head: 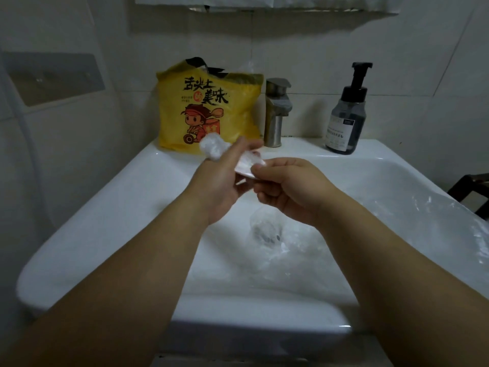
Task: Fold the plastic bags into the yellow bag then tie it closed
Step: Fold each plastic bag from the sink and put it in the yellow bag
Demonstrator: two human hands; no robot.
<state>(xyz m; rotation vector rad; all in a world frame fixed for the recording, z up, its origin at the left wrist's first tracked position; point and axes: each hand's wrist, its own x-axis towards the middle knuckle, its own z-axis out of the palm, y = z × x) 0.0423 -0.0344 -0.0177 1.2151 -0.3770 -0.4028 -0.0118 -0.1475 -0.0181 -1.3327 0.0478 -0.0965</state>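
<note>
Clear bag (pixel 213 149): gripped by my left hand (pixel 221 182), pinched by my right hand (pixel 289 190), above sink (pixel 148 181). Yellow bag (pixel 211 115): sink's back rim.

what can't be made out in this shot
All head view.
- How the left hand grips the plastic bag: its back faces the camera and motion blurs the fingers.
- What the yellow bag holds: its opaque wall hides it.
- The clear plastic at the right: cut off by the frame edge.
- The soap bottle's label: too small to read.
</note>
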